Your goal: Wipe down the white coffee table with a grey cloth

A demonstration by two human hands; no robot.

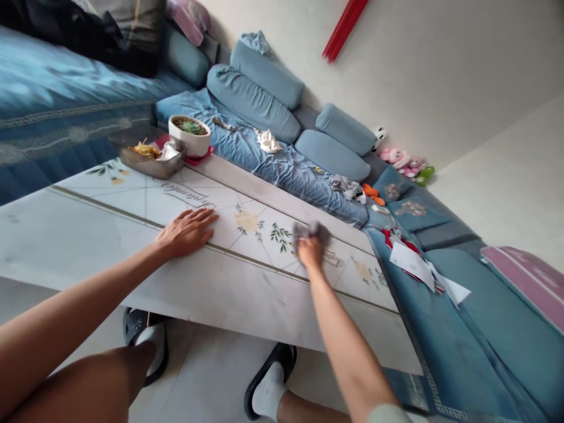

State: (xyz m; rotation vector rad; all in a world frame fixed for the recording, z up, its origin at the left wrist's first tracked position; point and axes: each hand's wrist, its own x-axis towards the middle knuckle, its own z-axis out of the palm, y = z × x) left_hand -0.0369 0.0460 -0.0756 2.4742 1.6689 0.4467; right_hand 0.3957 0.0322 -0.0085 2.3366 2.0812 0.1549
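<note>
Head view: the left grip [188,232] lies flat, released, on the bench [247,294]; the right grip [310,252] grasps a gray cloth [322,232].

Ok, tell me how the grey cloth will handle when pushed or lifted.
The grey cloth is probably floppy, since it bunches irregularly at the right hand. It is likely light, being a small crumpled wad. Pushed, it may slide easily over the smooth-looking table, though blur hides whether it is damp.
</note>
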